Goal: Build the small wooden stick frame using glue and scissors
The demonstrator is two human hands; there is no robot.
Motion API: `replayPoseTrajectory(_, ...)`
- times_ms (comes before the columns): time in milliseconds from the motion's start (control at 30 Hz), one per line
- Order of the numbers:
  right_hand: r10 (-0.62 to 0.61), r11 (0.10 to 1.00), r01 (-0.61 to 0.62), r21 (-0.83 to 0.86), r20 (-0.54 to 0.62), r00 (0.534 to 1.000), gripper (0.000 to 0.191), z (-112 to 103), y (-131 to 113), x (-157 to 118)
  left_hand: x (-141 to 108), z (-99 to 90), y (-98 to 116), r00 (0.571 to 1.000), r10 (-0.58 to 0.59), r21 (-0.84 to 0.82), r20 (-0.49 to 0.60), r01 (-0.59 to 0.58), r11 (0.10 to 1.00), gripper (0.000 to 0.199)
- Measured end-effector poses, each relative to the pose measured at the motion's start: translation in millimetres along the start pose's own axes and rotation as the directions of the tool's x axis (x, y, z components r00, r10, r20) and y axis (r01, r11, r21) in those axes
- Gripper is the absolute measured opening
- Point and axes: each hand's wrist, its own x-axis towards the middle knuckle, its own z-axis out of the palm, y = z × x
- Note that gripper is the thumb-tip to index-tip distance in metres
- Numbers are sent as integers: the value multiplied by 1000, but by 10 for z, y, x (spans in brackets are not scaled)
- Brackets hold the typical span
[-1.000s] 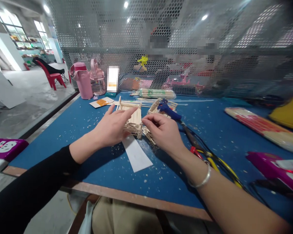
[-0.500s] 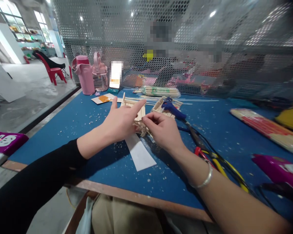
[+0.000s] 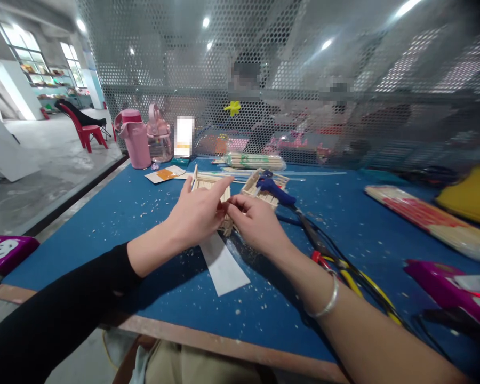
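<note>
A small frame of pale wooden sticks (image 3: 210, 183) sits at the middle of the table, partly covered by my left hand (image 3: 198, 213). Two digits of that hand stretch apart over the frame, while the others curl around its near side. Close against them, my right hand (image 3: 256, 221) has thumb and forefinger pinched at the frame's near right corner; whatever is between the fingertips is too small to make out. A second stick piece (image 3: 250, 184) lies just behind the right hand, with a blue-handled tool (image 3: 278, 191) across it. Below the hands lies a white paper strip (image 3: 224, 266).
A pink flask (image 3: 135, 141), a clear bottle (image 3: 159, 141) and a lit phone (image 3: 183, 136) stand at the back left. Bagged sticks (image 3: 254, 160) lie behind the frame. To the right are cables (image 3: 354, 280), another stick pack (image 3: 428, 218) and a purple power strip (image 3: 444, 290). A mesh screen (image 3: 176, 64) rises behind.
The whole view has shifted, so the table appears slightly lower and further left. Both hands stay at the frame, with the right fingertips now closer to the left hand.
</note>
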Motion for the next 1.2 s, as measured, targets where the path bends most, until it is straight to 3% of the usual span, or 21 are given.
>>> replayPoseTrajectory(267, -66, 998, 65, 11, 123, 990, 10, -145, -13, -26, -21, -32, -18, 999, -8, -54, 46, 10, 998, 59)
replayPoseTrajectory(433, -104, 994, 100, 44, 113, 988, 14, -162, 19, -35, -13, -79, -7, 995, -30, -73, 93, 37, 997, 55)
replayPoseTrajectory(600, -13, 988, -8, 154, 135, 991, 11, -108, 14, -37, -3, -86, -7, 995, -37, -43, 96, 42, 998, 52)
replayPoseTrajectory(733, 88, 980, -109, 169, 132, 987, 22, -49, 14, -17, -2, -57, -13, 996, -30, -28, 84, 33, 999, 51)
replayPoseTrajectory(900, 190, 965, -203, 168, 91, 978, 15, 6, -10, 13, -5, -57, -8, 997, -21, -10, 71, 22, 1000, 50)
replayPoseTrajectory(1200, 236, 958, -246, 150, 77, 969, 13, 0, -75, -6, -51, -91, -68, 991, 42, 29, 123, -46, 999, 71)
